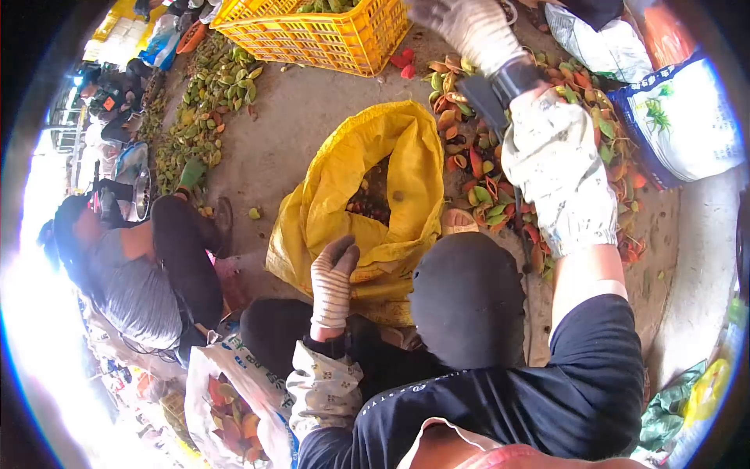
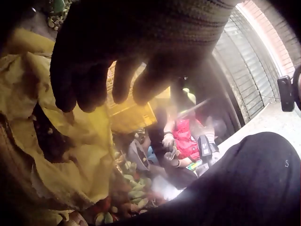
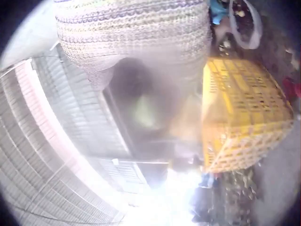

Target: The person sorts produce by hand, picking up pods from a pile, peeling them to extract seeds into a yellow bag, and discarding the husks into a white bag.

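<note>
In the head view, a yellow woven sack stands with its mouth open, dark and reddish small pieces inside. My left hand, in a striped knit glove with dark fingertips, is over the sack's near rim. Its loosely bent fingers hold nothing in the left wrist view. My right hand, gloved alike, reaches far forward beside the yellow crate, its fingers blurred. A pale green blur shows by the dark glove fingers in the right wrist view; I cannot tell whether the hand holds it.
Green and reddish split husks lie under my right arm. More green pods are heaped at left, beside a seated person. A white bag of husks stands at lower left, a printed white sack at right.
</note>
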Motion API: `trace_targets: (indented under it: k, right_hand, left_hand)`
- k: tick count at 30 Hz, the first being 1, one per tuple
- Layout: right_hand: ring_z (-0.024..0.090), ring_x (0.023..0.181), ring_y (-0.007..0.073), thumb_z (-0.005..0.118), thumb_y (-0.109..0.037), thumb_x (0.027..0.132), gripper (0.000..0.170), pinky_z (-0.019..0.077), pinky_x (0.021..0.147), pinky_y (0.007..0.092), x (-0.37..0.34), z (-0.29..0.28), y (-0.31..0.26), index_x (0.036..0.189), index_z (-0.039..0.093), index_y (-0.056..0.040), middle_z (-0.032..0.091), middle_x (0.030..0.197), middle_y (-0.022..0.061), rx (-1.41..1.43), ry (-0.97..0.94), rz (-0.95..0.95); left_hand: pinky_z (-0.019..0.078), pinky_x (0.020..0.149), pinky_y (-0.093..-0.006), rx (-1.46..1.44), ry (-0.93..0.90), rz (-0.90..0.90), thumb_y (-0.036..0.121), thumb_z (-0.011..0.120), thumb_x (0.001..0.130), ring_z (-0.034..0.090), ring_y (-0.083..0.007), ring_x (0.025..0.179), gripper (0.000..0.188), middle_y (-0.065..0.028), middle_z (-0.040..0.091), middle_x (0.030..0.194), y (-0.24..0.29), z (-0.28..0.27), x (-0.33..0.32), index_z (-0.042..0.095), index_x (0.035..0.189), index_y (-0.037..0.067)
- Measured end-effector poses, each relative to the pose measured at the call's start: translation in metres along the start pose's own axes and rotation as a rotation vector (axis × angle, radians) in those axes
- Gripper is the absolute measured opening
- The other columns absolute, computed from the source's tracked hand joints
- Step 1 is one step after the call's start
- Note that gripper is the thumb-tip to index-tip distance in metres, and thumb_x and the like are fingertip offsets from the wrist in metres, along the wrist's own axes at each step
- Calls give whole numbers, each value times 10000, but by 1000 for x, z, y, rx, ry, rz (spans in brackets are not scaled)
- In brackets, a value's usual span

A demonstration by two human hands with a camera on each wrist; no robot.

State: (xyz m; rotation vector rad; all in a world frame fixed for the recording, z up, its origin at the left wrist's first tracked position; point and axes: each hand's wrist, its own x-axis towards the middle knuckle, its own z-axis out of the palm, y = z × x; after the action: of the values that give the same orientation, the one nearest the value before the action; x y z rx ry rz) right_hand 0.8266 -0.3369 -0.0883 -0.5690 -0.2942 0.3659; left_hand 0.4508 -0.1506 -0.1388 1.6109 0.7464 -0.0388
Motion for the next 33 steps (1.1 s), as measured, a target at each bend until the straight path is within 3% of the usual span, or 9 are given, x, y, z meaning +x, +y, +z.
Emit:
trace_targets:
  k: [3, 6, 10, 15, 18, 22, 26, 30, 33]
  right_hand:
    - [647, 919, 303, 655, -218, 877, 383, 545, 757, 436, 2, -35, -14, 1222, 517, -121, 614, 1147, 145, -178, -36, -21]
    - [659, 737, 154, 668, -238, 855, 429, 529, 660, 268, -22, -85, -14, 1213, 578, -21, 665, 973, 86, -1378, 425, 70]
    - [649, 1006, 272, 686, -299, 806, 573, 509, 832, 365, -44, -211, -5, 1283, 539, -20, 650, 1126, 189, -1983, 597, 334]
    - [543, 1132, 395, 590, -126, 796, 338, 444, 968, 428, -62, -234, 14, 1119, 623, -32, 572, 1219, 210, -2326, 347, 346]
    - [525, 1169, 340, 485, -138, 854, 277, 429, 949, 503, -71, -210, 36, 1071, 646, -79, 586, 1202, 167, -2602, 92, 589]
    - [506, 1128, 315, 488, -199, 876, 234, 422, 814, 540, -107, -236, 50, 1030, 652, -135, 605, 1112, 94, -2980, 50, 186]
    - [510, 1166, 314, 620, -284, 818, 302, 419, 870, 552, -112, -227, 27, 1070, 630, -118, 595, 1155, 112, -2659, 83, 606]
    - [579, 1113, 345, 730, -338, 784, 561, 439, 950, 419, -132, -206, 10, 1242, 565, -58, 616, 1197, 165, -1891, 197, 408]
    - [619, 971, 214, 667, -345, 860, 521, 478, 845, 313, -147, -143, 14, 1187, 564, 47, 656, 1074, 149, -1373, 97, 324]
  left_hand:
    - [447, 893, -268, -16, -11, -55, 144, 628, 884, 571, -165, 978, 383, -140, 630, 1081, -1, -7, 2, 575, 1192, -78]
    - [441, 919, -283, -13, -29, -99, 158, 621, 887, 568, -182, 1016, 417, -154, 622, 1098, -9, -10, 6, 553, 1212, -95]
    - [464, 849, -295, 47, -25, -173, 207, 635, 862, 583, -190, 955, 415, -126, 632, 1044, -20, -8, 13, 591, 1189, -44]
    - [443, 890, -289, 74, -89, -190, 155, 615, 896, 579, -179, 985, 348, -141, 647, 1076, -23, -5, 23, 597, 1173, -55]
    - [443, 891, -290, 66, -89, -195, 139, 611, 897, 586, -177, 969, 331, -136, 652, 1064, -17, -1, 27, 602, 1166, -52]
    - [448, 883, -286, 85, -105, -216, 125, 609, 892, 591, -174, 955, 318, -132, 656, 1047, -20, 2, 35, 607, 1158, -50]
    - [458, 856, -278, 116, -127, -159, 113, 605, 885, 595, -169, 927, 303, -124, 658, 1013, -24, 3, 36, 616, 1143, -46]
    - [462, 840, -267, 89, -134, -176, 108, 605, 877, 597, -154, 903, 291, -110, 661, 989, -9, 8, 30, 625, 1126, -42]
    - [478, 833, -277, 9, -164, -197, 116, 596, 877, 608, -158, 908, 298, -109, 660, 985, -10, 9, 27, 622, 1123, -52]
